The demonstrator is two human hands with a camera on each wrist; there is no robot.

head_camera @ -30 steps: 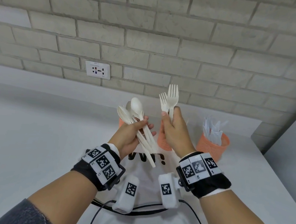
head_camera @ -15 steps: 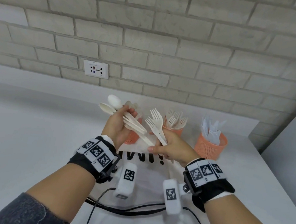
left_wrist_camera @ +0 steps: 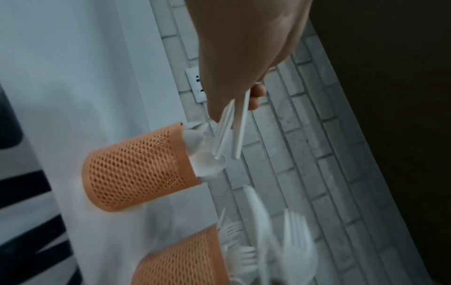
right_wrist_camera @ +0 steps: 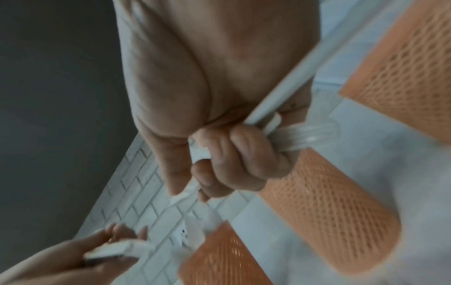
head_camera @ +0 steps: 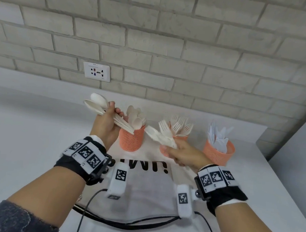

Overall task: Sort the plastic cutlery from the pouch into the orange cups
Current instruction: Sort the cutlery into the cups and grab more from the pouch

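My left hand grips a bundle of white plastic spoons, bowls up and to the left, handle ends over the left orange cup, which holds spoons. My right hand grips a few white forks low in front of the middle orange cup, which holds forks; their tines point up-left. In the right wrist view my fingers curl round the fork handles. The right orange cup holds knives. The white pouch lies flat under my wrists.
The cups stand in a row on a white counter against a brick wall with a socket. A grey panel bounds the counter on the right. Black cords trail at the pouch's near edge.
Both hands have moved apart and lowered. The left hand carried the spoons left above the left cup; the right hand tipped the forks down toward the middle cup.
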